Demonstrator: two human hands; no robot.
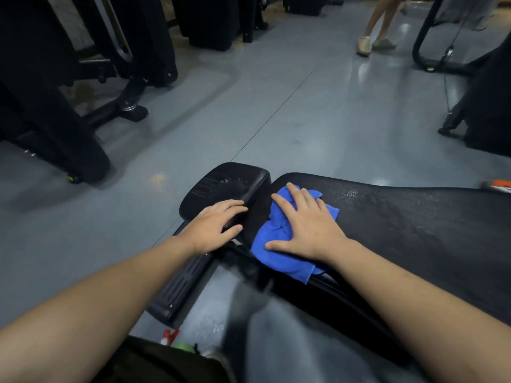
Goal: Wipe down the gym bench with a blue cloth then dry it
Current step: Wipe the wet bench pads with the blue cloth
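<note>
- Right hand [305, 226] is spread flat, fingers straight and splayed, pressing down on the blue cloth [279, 244].
- The cloth is bunched under that palm at the near end of the long black bench pad [414, 225], one corner hanging over the pad's near edge at 6 o'clock.
- Left hand [214, 226] lies open too, fingers relaxed and pointing toward 2 o'clock, resting on the near edge of the smaller seat pad [226, 183]; it holds nothing.
- The seat pad sits at 9 o'clock from the cloth, with a narrow gap between the two pads.
- Small wet droplets glint on the seat pad's top and on the long pad at 1 o'clock from the cloth.
- No readable writing or brand mark anywhere; it's all too dark or blurred.
- Below the seat pad, a black ribbed frame bar [179, 283] runs toward 7 o'clock.
- The floor [276, 111] is glossy blue-grey, catching ceiling light.
- Black gym machines [55, 106] crowd 10 o'clock; another black frame [442, 62] stands at 2 o'clock.
- A second person's bare legs and pale shoes [376, 42] show at 1 o'clock, well apart from the bench.
</note>
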